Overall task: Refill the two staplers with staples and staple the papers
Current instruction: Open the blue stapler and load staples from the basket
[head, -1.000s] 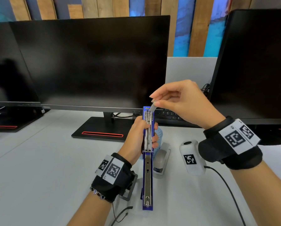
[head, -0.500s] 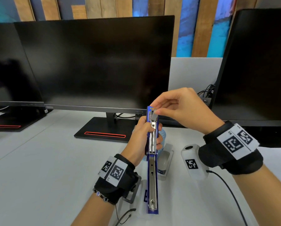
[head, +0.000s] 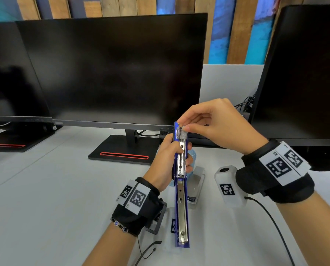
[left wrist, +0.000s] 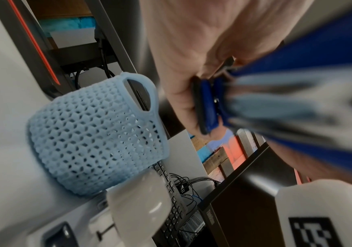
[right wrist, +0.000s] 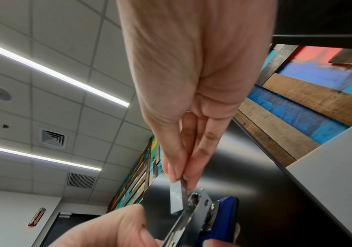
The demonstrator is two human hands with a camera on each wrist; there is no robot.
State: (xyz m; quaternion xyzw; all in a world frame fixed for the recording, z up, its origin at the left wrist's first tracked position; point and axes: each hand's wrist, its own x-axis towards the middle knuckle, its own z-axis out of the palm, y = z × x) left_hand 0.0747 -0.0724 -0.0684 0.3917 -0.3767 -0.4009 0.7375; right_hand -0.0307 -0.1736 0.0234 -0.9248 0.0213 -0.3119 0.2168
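Lowered since a second ago, the staple strip [right wrist: 176, 198] pinched by right hand [head: 216, 123] fingers [right wrist: 172, 168] meets the blue stapler [head: 181, 181] gripped by the left hand [head: 168, 162]; loading is beginning.

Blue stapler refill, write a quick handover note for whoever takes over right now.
Left hand: grips the opened blue metal stapler, held up above the white desk.
Right hand: pinches a short silver strip of staples at the far end of the stapler's magazine rail.
Grey stapler: lies on the desk beside the light blue mesh cup.
Done: blue stapler opened.
Left: seat the strip, close, refill the grey one, staple the papers, which are not in view.
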